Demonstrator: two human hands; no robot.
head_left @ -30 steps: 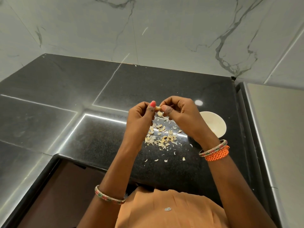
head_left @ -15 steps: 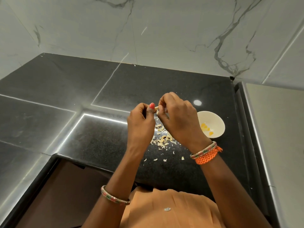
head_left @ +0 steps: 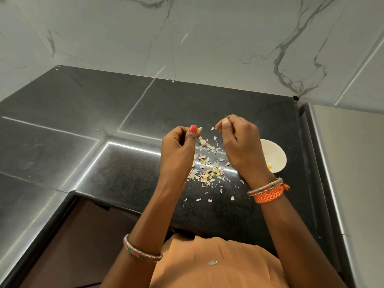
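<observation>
Pinching a pale clove (head_left: pixel 199 129) with the left hand (head_left: pixel 178 148), red-nailed thumb and curled fingers tight on it, just left of mid-frame, held above the counter (head_left: pixel 124 179). Gripping a scrap of peel (head_left: pixel 216 127) with the right hand (head_left: pixel 241 146), near the clove on its right but apart from it. Below and between both hands, a heap of peels (head_left: pixel 209 173) on the black counter. At right, partly behind the right wrist, a white bowl (head_left: pixel 276 154) with a yellow bit (head_left: pixel 269 166) inside. Marble wall (head_left: pixel 207 38) across the top.
</observation>
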